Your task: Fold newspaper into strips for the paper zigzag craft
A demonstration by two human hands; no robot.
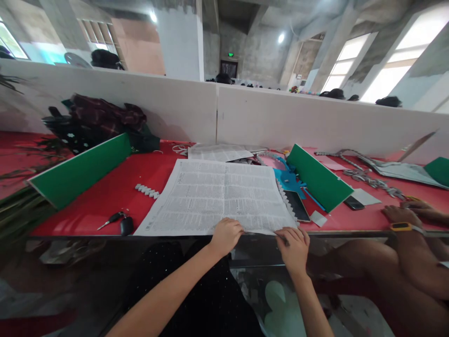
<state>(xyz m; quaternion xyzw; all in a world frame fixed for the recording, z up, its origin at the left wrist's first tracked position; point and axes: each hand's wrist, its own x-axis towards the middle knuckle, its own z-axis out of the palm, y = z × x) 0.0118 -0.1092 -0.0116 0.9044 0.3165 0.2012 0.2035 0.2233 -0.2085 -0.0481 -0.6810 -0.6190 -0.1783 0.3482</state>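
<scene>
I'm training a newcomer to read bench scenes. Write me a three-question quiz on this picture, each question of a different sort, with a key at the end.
1. True or false: the black key fob lies on the red tabletop, to the left of the printed sheet.

2. At which edge of the printed sheet are the left hand and the right hand?
A) the far edge
B) the near edge
C) the left edge

3. Fill the gap: the left panel and the right panel, standing on either side of the printed sheet, are both coloured ____.

Key: 1. True. 2. B. 3. Green.
</scene>
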